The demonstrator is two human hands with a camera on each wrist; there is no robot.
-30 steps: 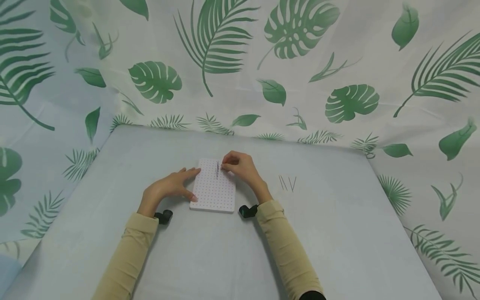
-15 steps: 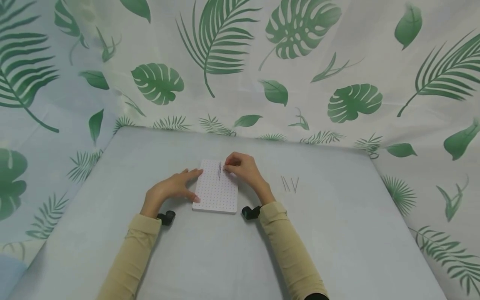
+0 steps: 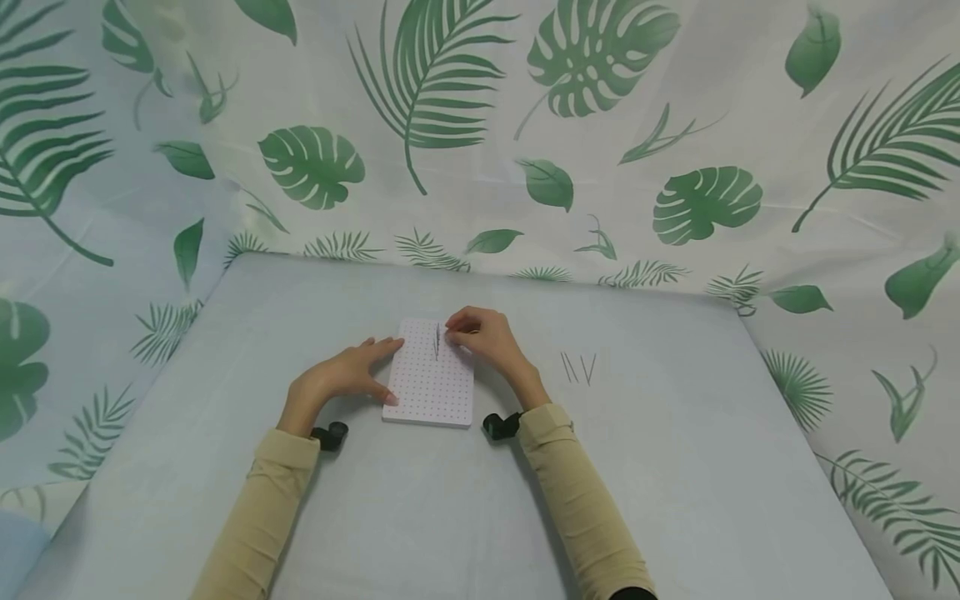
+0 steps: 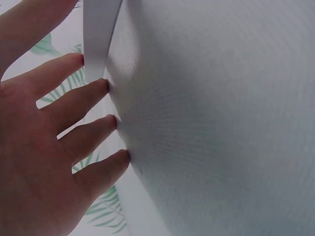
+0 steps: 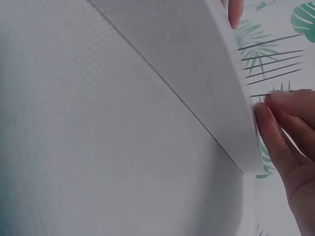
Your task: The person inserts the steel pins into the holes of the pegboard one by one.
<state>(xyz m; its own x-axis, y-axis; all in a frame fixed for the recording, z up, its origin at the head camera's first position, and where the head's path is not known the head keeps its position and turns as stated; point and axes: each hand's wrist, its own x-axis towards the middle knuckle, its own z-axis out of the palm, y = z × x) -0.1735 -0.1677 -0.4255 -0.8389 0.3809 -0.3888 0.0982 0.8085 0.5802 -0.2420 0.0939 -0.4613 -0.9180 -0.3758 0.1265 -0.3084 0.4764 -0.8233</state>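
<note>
A white board (image 3: 427,396) with rows of small holes lies flat on the table. Several thin metal pins (image 5: 273,65) stand in it in a row, seen close up in the right wrist view. My right hand (image 3: 486,337) is at the board's upper right, pinching another thin metal pin (image 5: 261,95) between thumb and fingers; its lower end meets the board face. Along the board's left edge my left hand (image 3: 341,375) rests with spread fingers, thumb and index touching the board. In the left wrist view its fingertips (image 4: 110,123) touch the tabletop beside the board (image 4: 98,37).
Three loose metal pins (image 3: 585,372) lie on the grey-white table (image 3: 675,467), right of my right hand. A leaf-printed cloth (image 3: 465,183) hangs behind the table and at its sides. Each wrist carries a small black camera (image 3: 501,426).
The view shifts slightly. Both hands stay in nearly the same place at the board, my right fingers still pinching the pin beside the row.
</note>
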